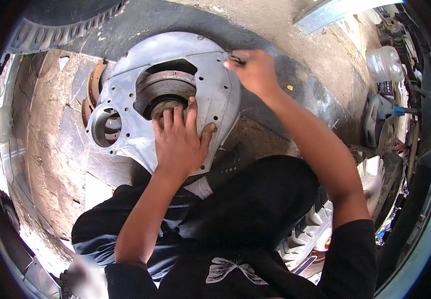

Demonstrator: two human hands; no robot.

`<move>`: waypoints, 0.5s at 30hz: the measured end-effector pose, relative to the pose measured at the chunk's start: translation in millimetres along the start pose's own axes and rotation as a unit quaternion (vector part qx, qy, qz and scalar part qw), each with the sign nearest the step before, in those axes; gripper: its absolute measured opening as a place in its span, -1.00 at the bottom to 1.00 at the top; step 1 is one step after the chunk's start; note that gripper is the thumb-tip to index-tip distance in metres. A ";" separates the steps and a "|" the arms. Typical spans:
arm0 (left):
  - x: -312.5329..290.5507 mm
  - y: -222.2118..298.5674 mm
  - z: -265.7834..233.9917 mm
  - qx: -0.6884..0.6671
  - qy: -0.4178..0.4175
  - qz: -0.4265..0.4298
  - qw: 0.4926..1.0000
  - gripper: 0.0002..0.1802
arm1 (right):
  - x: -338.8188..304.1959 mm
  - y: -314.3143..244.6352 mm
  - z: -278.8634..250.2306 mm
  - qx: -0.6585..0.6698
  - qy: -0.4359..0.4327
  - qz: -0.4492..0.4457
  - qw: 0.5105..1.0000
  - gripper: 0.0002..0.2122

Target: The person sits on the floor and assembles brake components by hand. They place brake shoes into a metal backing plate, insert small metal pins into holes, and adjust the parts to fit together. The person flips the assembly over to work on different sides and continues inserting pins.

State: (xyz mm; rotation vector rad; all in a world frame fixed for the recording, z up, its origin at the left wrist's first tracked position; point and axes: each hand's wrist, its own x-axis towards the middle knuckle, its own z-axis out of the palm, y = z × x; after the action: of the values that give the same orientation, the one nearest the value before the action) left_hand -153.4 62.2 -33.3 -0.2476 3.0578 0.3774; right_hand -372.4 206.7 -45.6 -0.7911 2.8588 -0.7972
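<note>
hands apart: left hand (179, 152) spread flat on grey metal housing (217, 95), which lies beneath it and left of right hand (256, 72); right pinches small dark piece (237, 60), identity unclear, by housing edge.

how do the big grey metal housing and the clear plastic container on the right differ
The grey metal housing is opaque; the clear plastic container is see-through. The housing looks larger than the container. The left hand rests on the housing; no hand touches the container. Both have rounded outlines.
</note>
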 end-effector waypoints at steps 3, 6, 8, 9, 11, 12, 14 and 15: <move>15.2 5.5 13.6 0.022 0.056 0.000 0.998 -0.11 | 0.4 0.7 3.5 0.027 0.046 -0.022 0.998 -0.75; 37.6 16.2 2.9 -0.025 -0.028 -0.091 0.995 -0.05 | -19.2 -0.8 0.0 0.029 -0.009 -0.063 0.998 -0.74; 45.5 17.9 2.9 -0.009 -0.035 -0.074 0.997 -0.02 | -33.6 2.8 -5.6 0.028 -0.035 -0.089 0.995 -0.75; 47.2 20.1 4.7 -0.001 -0.042 -0.065 0.997 0.00 | -29.7 3.1 -8.4 0.024 -0.062 -0.095 0.993 -0.75; 49.5 20.8 6.6 0.005 -0.043 -0.058 0.997 0.00 | -10.4 3.5 -16.1 0.016 -0.107 -0.105 0.989 -0.74; 50.4 23.6 4.7 0.005 -0.046 -0.054 0.997 0.00 | 1.1 10.4 -13.1 0.012 -0.082 -0.113 0.990 -0.73; 54.5 31.0 0.1 0.001 -0.056 -0.042 0.998 0.00 | 22.2 23.3 -9.3 0.000 -0.029 -0.131 0.991 -0.72; 54.4 29.4 -1.4 -0.001 -0.065 -0.049 0.997 0.00 | 21.3 21.0 -6.2 0.009 -0.024 -0.133 0.991 -0.72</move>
State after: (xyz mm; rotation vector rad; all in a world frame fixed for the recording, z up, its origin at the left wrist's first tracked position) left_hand -211.9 81.7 -28.8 -0.3567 2.9055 0.3744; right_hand -401.7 214.4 -49.3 -1.1905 2.7348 -0.8159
